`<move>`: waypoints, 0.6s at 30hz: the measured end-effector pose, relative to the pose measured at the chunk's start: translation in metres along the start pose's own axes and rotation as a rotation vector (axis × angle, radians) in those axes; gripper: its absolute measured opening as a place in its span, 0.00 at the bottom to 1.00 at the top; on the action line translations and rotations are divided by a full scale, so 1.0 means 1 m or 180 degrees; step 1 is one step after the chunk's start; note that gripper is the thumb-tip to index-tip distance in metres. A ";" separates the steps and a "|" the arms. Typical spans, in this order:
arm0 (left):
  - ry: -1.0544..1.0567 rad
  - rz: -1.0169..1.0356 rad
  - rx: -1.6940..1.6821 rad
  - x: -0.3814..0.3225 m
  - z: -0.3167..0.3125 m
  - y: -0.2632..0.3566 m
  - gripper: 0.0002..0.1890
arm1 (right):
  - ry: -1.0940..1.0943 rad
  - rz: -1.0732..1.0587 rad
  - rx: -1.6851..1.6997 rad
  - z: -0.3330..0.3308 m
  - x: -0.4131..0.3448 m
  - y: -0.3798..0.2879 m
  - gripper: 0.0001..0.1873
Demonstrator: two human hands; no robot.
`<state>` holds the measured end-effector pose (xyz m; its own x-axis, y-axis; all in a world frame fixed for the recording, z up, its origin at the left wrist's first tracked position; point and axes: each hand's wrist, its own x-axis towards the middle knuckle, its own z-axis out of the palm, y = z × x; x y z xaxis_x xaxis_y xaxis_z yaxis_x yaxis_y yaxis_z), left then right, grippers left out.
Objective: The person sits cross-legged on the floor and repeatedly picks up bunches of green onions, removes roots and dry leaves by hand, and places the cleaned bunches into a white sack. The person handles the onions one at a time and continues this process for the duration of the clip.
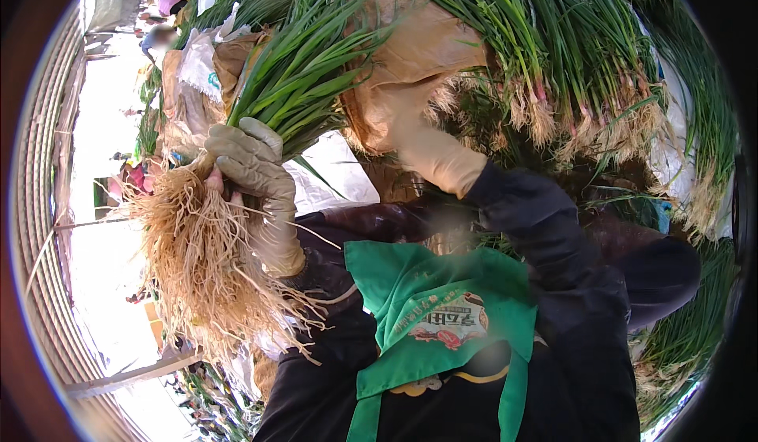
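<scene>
My left hand (251, 158), in a pale glove, grips a bunch of green garlic plants (302, 69) just above the roots. Its long green leaves point up and away, and the tangled tan roots (201, 258) hang toward me. A pinkish stem base shows beside my fingers. My right hand (435, 152), also gloved, is blurred in front of a brown sheet (420, 33). Its fingers are too smeared to tell whether they hold anything. To its right lies a large pile of the same plants (568, 45), roots facing me.
A white sheet (331, 175) lies below the held bunch. White and brown sacks (195, 69) stand at upper left. More plants (681, 317) lie at the right. A person (157, 42) is in the left background. A green apron (450, 317) covers my chest.
</scene>
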<state>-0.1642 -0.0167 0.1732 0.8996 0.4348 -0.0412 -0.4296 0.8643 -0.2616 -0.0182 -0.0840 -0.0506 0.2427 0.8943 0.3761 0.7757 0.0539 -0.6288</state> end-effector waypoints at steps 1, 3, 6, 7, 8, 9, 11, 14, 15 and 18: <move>0.0008 0.0066 0.0053 0.000 0.000 -0.001 0.25 | -0.0363 0.0120 0.0147 -0.005 -0.001 -0.005 0.09; 0.0019 0.0215 0.0157 -0.002 0.001 -0.001 0.26 | -0.1027 0.0125 0.0320 -0.012 0.006 -0.019 0.16; 0.0036 0.0198 0.0233 -0.002 0.003 -0.006 0.24 | -0.1132 0.0765 0.1737 -0.027 0.058 -0.074 0.33; 0.0034 0.0145 0.0225 0.000 0.002 -0.004 0.24 | -0.0870 0.0714 0.2735 -0.018 0.067 -0.077 0.28; 0.0022 0.0066 0.0205 0.004 0.000 -0.002 0.24 | -0.0638 0.0609 0.3718 -0.016 0.076 -0.082 0.24; 0.0011 -0.0017 0.0184 0.008 -0.001 0.000 0.24 | -0.0591 0.0978 0.4194 -0.016 0.080 -0.085 0.20; -0.0009 0.0122 0.0007 -0.002 0.002 0.011 0.25 | -0.1155 0.0423 0.2703 -0.027 0.065 -0.084 0.06; -0.0051 0.0186 -0.0132 -0.005 0.000 0.010 0.26 | -0.0901 0.0589 0.0687 -0.013 0.023 -0.040 0.09; -0.0063 0.0179 -0.0199 -0.004 -0.003 0.013 0.26 | -0.1142 0.1005 0.0543 -0.024 0.024 -0.042 0.10; -0.0022 0.0046 -0.0364 -0.001 -0.008 0.016 0.26 | 0.0097 0.0354 0.2402 -0.052 0.041 -0.086 0.12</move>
<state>-0.1715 -0.0052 0.1617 0.8927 0.4490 -0.0391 -0.4304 0.8236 -0.3695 -0.0444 -0.0757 0.0544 0.3206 0.9001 0.2950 0.1399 0.2631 -0.9546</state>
